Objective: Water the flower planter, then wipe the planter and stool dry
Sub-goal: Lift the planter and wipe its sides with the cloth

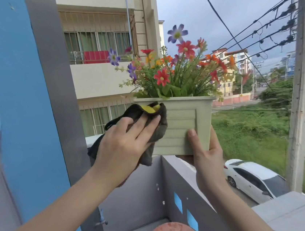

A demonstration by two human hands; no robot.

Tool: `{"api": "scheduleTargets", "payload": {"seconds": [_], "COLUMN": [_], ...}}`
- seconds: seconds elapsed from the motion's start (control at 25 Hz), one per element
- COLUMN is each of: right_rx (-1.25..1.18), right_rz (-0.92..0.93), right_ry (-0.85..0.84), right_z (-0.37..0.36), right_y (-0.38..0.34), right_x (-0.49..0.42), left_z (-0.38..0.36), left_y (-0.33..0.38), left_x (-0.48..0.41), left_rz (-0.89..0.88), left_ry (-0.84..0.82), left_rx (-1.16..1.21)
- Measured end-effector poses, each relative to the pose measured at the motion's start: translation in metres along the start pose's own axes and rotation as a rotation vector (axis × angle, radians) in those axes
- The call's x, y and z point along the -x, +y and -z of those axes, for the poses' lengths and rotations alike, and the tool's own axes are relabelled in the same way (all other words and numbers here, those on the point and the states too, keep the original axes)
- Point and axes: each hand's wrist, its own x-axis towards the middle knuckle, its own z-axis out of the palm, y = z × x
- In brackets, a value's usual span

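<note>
planter [177, 124] upright, flowers up | left hand [124, 143] presses cloth [154, 122] on it | right hand [205, 151] grips base

Blue wall [20, 111] with grey pillar [57, 88] at left. Grey balcony parapet [178, 180] below. Behind, cream apartment building [109, 76] with barred windows. White car [254, 179] down on street, concrete pole [300, 83] and cables at right, cloudy sky.
</note>
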Motion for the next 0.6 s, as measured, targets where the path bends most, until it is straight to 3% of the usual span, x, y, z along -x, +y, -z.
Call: {"api": "scheduleTargets", "payload": {"seconds": [0.12, 0.28, 0.36, 0.52, 0.6], "right_rx": [-0.022, 0.007, 0.023, 0.001, -0.011], "right_rz": [0.009, 0.024, 0.033, 0.003, -0.015], "right_ry": [0.022, 0.051, 0.051, 0.026, 0.016], "right_z": [0.003, 0.010, 0.011, 0.008, 0.009], "right_y": [-0.005, -0.008, -0.008, -0.004, -0.006], "right_x": [-0.003, -0.007, -0.005, 0.005, 0.006], "left_z": [-0.001, 0.002, 0.003, 0.001, -0.002], "left_y": [0.024, 0.060, 0.055, 0.035, 0.054], "left_x": [0.028, 0.065, 0.047, -0.003, 0.011], "left_rz": [0.184, 0.088, 0.132, 0.420, 0.349], "left_ry": [-0.011, -0.169, -0.094, 0.027, -0.029], "left_rx": [0.085, 0.151, 0.138, 0.157, 0.179]}}
